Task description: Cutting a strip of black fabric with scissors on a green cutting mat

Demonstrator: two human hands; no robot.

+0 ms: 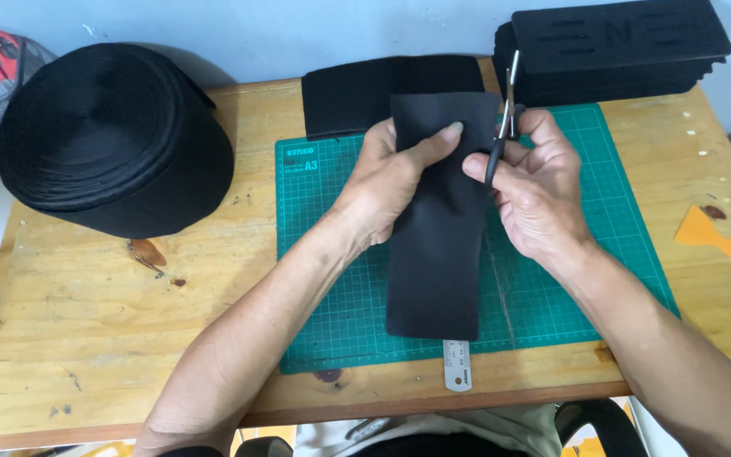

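A long black fabric strip [435,262] lies lengthwise over the green cutting mat [332,288]. My left hand [395,173] grips the strip's upper part, thumb laid across its front. My right hand [533,182] holds small scissors [505,114] by their black handles at the strip's upper right edge, the metal blades pointing up and away. A steel ruler [458,368] pokes out from under the strip's near end.
A big roll of black webbing [107,140] stands at the table's left. A folded black piece [349,93] and a stack of black foam pads [615,46] sit at the back. An orange scraper [721,241] lies at the right edge.
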